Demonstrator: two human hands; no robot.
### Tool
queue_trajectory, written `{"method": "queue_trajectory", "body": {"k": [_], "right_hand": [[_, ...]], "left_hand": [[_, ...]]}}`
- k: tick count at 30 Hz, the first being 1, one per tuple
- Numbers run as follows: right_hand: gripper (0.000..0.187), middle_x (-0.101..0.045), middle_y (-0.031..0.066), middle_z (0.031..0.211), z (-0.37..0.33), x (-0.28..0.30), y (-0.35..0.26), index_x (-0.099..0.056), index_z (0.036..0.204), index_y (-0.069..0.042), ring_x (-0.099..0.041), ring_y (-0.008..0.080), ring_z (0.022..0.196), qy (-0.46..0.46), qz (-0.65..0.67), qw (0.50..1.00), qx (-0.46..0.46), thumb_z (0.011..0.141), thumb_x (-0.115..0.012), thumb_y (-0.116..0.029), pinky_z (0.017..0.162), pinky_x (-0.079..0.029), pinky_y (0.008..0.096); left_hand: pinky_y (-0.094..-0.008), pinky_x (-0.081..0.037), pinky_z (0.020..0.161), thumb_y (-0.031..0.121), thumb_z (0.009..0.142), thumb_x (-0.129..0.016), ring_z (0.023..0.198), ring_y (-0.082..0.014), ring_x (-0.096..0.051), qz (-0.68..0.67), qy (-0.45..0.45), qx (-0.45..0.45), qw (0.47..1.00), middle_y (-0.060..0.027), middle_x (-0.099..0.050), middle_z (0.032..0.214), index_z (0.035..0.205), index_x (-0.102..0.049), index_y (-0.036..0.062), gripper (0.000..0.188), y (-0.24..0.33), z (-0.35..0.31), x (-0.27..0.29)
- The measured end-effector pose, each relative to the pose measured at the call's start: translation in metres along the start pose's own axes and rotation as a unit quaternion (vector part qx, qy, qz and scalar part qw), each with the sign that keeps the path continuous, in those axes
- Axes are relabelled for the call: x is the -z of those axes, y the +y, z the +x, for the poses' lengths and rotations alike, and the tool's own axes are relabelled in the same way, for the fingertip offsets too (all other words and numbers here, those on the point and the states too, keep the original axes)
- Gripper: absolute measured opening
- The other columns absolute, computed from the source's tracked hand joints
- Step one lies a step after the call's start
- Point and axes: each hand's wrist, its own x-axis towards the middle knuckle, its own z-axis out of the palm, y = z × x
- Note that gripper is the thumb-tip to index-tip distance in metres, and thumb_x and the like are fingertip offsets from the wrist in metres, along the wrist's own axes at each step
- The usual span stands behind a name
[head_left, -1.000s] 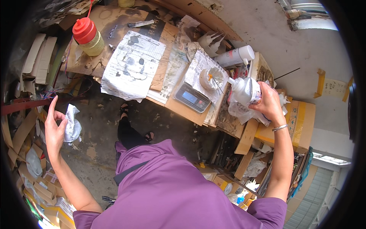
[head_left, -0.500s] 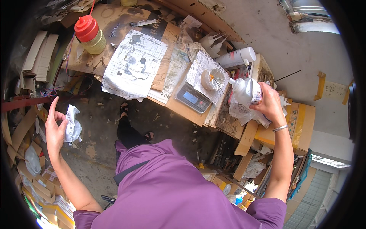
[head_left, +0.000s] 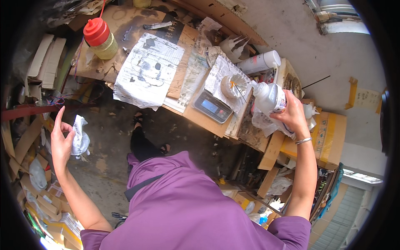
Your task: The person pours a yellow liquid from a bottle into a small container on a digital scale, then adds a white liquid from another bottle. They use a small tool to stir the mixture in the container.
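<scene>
My right hand (head_left: 291,111) is wrapped round a translucent white squeeze bottle (head_left: 266,96), tipped so its nozzle points left. The nozzle is close to the rim of a small round cup (head_left: 236,88), which has thin sticks standing in it. That cup sits on paper over a digital scale (head_left: 211,106); whether liquid is flowing cannot be seen. Out at the left, away from the bench, my left hand (head_left: 62,139) pinches a crumpled piece of white printed paper (head_left: 80,137), index finger stretched upward.
Stained paper sheets (head_left: 148,71) cover part of the bench beside a jar with a red lid (head_left: 98,37). Behind the cup lie a white canister (head_left: 259,61) and a container of nozzle bottles (head_left: 234,46). Cardboard boxes (head_left: 329,135) stand at the right; scrap cardboard crowds the left.
The bottle's nozzle has risen slightly beside the cup's rim. My left hand stays about where it was, still pinching the paper. The whole view has shifted a little.
</scene>
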Motion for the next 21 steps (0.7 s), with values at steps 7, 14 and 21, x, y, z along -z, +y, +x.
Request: {"method": "queue_trajectory", "body": {"k": [7, 14, 21], "right_hand": [[0.07, -0.068, 0.0154, 0.103, -0.012, -0.019, 0.011, -0.06, 0.116, -0.002, -0.066, 0.0313, 0.096, 0.013, 0.094, 0.995, -0.038, 0.054, -0.087, -0.016, 0.089, -0.051, 0.0386], [0.071, -0.067, 0.0083, 0.104, -0.023, -0.032, 0.014, -0.059, 0.12, 0.0, -0.062, 0.0179, 0.095, 0.029, 0.265, 0.963, -0.044, 0.056, -0.086, -0.012, 0.09, -0.049, 0.0329], [0.074, -0.065, 0.0062, 0.109, -0.028, -0.041, 0.018, -0.057, 0.124, 0.0, -0.059, 0.0162, 0.099, 0.032, 0.343, 0.937, -0.053, 0.057, -0.087, -0.011, 0.093, -0.047, 0.0316]], "left_hand": [[-0.0244, -0.045, 0.074, -0.007, 0.074, -0.054, 0.072, -0.0108, -0.051, 0.015, 0.007, -0.008, 1.0, -0.0009, -0.053, 0.075, 0.151, -0.039, 0.0093, 0.08, 0.007, -0.003, 0.006], [-0.0234, -0.044, 0.072, -0.003, 0.075, -0.056, 0.072, -0.01, -0.05, 0.023, -0.001, -0.023, 0.999, -0.0001, -0.052, 0.077, 0.151, -0.038, 0.0072, 0.079, 0.008, -0.003, 0.01], [-0.0221, -0.042, 0.07, -0.001, 0.077, -0.057, 0.072, -0.009, -0.049, 0.018, -0.009, -0.025, 0.999, 0.0009, -0.052, 0.078, 0.152, -0.037, 0.0065, 0.078, 0.006, -0.005, 0.009]]}}
